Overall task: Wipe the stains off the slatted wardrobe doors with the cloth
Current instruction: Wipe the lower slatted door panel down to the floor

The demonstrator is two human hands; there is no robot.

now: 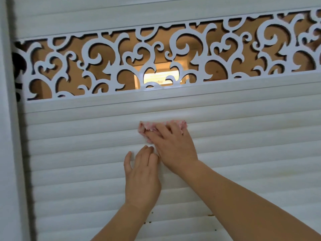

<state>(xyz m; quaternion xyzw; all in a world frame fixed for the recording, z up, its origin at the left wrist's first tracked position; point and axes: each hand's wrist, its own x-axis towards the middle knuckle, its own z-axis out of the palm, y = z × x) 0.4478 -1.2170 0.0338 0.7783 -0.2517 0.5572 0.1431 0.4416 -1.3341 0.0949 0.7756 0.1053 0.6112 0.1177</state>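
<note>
The white slatted wardrobe door (243,145) fills the view. A pink and white cloth (178,124) lies against an upper slat at the middle. My right hand (173,146) presses flat on the cloth, fingers straight and pointing up-left, covering most of it. Just below and left, my left hand (141,174) rests flat on the slats with relaxed fingers, holding nothing. Small dark stains (149,222) dot the lower slats between my forearms, and a brown speck (210,214) sits by my right forearm.
A white scrollwork cut-out panel (112,66) with a tan backing runs across the door above the slats. The door's white frame (10,153) stands along the left edge. More slats (139,13) continue above the cut-out panel.
</note>
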